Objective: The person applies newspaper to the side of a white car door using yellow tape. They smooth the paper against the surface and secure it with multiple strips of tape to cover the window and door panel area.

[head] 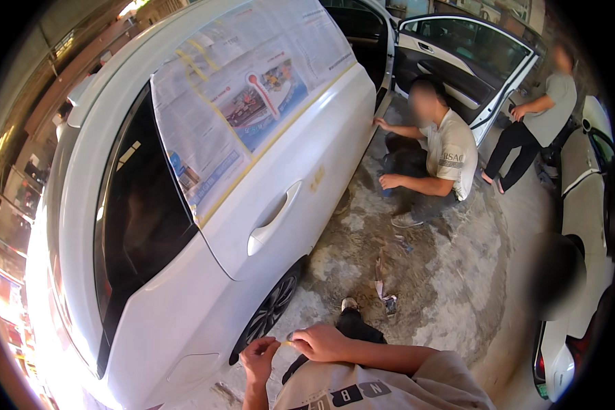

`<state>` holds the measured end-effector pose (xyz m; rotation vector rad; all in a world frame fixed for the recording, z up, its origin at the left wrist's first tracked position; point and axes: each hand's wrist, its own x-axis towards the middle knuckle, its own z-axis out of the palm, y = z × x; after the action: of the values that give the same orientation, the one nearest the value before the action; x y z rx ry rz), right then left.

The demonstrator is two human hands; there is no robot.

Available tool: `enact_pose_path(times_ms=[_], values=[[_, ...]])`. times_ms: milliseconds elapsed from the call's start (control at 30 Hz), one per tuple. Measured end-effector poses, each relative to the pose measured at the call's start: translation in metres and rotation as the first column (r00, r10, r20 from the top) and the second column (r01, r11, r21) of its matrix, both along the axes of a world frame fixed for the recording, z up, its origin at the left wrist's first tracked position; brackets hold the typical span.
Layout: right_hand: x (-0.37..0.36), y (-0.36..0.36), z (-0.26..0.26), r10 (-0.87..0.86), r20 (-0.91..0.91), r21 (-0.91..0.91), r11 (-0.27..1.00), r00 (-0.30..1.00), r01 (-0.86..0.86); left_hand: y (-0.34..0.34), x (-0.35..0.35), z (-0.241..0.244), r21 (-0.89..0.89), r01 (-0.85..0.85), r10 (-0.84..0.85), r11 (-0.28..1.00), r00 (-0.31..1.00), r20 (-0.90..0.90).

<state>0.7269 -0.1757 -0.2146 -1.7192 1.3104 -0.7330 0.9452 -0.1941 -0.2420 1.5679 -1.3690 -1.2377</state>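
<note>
In front of my body, my left hand (259, 360) and my right hand (319, 343) are close together. Their fingertips pinch a small yellow strip (286, 343), which looks like masking tape. To the left stands a white car (312, 154). Newspaper sheets (210, 102) cover its rear door window, edged with yellow masking tape (277, 141). The door handle (274, 220) is uncovered, and yellowish marks (317, 179) show on the panel beyond it. Near my hands are the rear wheel (271, 312) and the fuel flap (192, 368).
A co-worker (448, 148) crouches by the car's side, one hand touching its lower edge. Behind is an open front door (466, 66). Another person (548, 107) is farther off at the right. A second car (584, 215) stands along the right. Crumpled scraps (388, 300) litter the stained concrete floor (451, 277).
</note>
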Motion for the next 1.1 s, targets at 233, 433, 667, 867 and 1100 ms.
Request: enact_pose_path(times_ms=[233,433,667,867,1100], values=[[-0.051,-0.045,0.003,-0.019,0.112,0.05,0.999,0.994,0.013,-0.017,-0.011,0.004,-0.019,-0.154,0.155,0.988,0.984,0.091],[-0.053,-0.079,0.005,0.204,0.053,0.098,0.973,0.978,-0.208,-0.011,-0.054,0.018,0.126,-0.025,0.054,0.992,0.972,-0.227],[-0.052,-0.086,0.006,0.283,0.112,0.023,0.957,0.952,-0.288,0.005,-0.064,0.0,0.22,-0.182,0.243,0.958,0.924,-0.295],[-0.052,-0.089,0.013,0.332,0.007,-0.064,0.942,0.943,-0.331,0.002,-0.076,-0.002,0.196,-0.286,0.317,0.938,0.936,-0.15],[-0.056,-0.086,0.012,0.296,-0.015,-0.087,0.951,0.955,-0.296,-0.005,-0.075,0.004,0.208,-0.259,0.283,0.943,0.954,-0.095]])
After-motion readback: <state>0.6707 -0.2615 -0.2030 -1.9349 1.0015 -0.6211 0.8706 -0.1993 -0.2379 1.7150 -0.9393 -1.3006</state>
